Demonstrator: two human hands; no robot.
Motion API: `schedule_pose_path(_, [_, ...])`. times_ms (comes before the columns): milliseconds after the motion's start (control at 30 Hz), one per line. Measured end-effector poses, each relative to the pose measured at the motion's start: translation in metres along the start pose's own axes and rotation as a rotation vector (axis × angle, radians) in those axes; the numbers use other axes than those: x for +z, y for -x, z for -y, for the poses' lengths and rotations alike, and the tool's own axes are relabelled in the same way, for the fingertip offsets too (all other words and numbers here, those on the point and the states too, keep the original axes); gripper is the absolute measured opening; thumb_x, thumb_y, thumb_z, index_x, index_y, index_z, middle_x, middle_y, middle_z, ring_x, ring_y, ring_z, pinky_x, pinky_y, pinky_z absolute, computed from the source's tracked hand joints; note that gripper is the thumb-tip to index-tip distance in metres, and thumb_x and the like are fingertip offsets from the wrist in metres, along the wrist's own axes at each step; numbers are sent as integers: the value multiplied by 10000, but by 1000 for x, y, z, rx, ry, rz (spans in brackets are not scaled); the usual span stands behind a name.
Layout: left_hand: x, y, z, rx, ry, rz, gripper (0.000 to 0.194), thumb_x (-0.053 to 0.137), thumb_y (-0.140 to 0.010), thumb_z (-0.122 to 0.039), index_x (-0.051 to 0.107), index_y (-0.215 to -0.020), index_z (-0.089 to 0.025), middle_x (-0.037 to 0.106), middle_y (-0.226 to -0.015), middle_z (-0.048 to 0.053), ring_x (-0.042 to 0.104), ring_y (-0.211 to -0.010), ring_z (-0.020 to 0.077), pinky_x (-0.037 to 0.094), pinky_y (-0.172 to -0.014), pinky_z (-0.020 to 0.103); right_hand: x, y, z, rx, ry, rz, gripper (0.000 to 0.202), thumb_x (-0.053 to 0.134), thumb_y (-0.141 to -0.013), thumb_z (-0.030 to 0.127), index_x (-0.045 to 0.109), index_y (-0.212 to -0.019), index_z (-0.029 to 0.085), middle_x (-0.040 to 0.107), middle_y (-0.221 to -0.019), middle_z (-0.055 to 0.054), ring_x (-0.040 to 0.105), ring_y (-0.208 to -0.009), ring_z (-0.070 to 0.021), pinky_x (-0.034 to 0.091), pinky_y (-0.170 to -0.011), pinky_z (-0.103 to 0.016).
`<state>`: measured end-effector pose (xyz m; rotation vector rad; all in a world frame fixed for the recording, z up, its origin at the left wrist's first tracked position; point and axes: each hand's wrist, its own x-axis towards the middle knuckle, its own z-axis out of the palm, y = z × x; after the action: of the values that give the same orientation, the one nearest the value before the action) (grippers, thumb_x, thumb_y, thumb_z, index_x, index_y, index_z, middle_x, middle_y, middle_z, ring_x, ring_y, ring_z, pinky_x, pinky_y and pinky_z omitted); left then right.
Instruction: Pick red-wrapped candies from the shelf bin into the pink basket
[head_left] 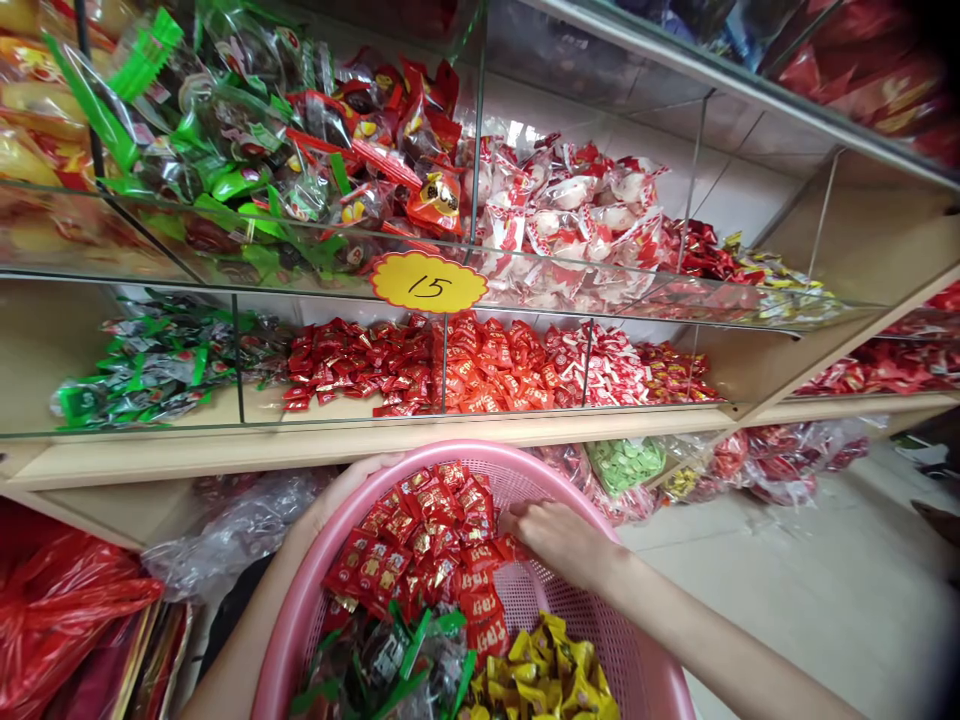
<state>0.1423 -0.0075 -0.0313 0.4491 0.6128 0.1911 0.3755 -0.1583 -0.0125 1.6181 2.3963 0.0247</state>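
Note:
A pink plastic basket holds dark red packets, bright red packets, green-trimmed clear packets and yellow packets. My left hand is at the basket's far left rim, mostly behind it, and its fingers are largely hidden. Inside the basket on the right, my right hand is closed, with its fingertips against a bright red packet.
Glass-fronted shelves of wrapped sweets run across ahead. A yellow tag reading 15 hangs on the upper one. Plastic bags lie below, beside the tiled floor. A red bag is at lower left.

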Motion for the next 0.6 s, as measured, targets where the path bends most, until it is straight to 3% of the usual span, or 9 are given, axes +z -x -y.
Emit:
schedule_pose_path(133, [-1, 0, 1, 22, -12, -4, 278, 536, -780, -255, 624, -979, -83, 712, -808, 105, 673, -682, 236, 510, -707, 321, -3, 0, 0, 27, -5, 12, 215, 410, -830, 53, 588, -921, 132, 640, -814, -68, 601, -709, -177, 387, -577, -274])
schedule_pose_path(267, [-3, -1, 2, 29, -38, -11, 322, 537, -777, -275, 606, -1025, -81, 710, -818, 115, 670, -732, 261, 505, -725, 346, -26, 7, -5, 29, -141, -47, 159, 452, -818, 86, 587, -879, 146, 626, -816, -61, 577, -747, -161, 380, -622, -259])
schedule_pose_path(367, [-4, -1, 2, 27, -36, -9, 331, 542, -775, -276, 599, -1033, -77, 706, -852, 119, 661, -803, 271, 489, -779, 358, -54, 5, -16, 39, -286, -195, 145, 442, -853, 192, 573, -795, 168, 594, -750, -33, 542, -677, -133, 361, -605, -246])
schedule_pose_path(467, [-4, -3, 1, 16, -23, 4, 324, 542, -778, -266, 598, -1029, -69, 705, -863, 121, 663, -799, 259, 486, -789, 351, -76, -12, -33, 111, -349, -401, 179, 408, -874, 254, 561, -829, 171, 566, -775, -40, 525, -685, -133, 357, -618, -246])
schedule_pose_path(600, [-7, -6, 1, 29, -12, 18, 305, 543, -775, -246, 601, -1020, -73, 705, -868, 115, 661, -816, 254, 481, -805, 357, -83, -50, -59, 113, -359, -558, 156, 441, -847, 218, 566, -929, 176, 531, -866, -53, 510, -785, -151, 371, -680, -256])
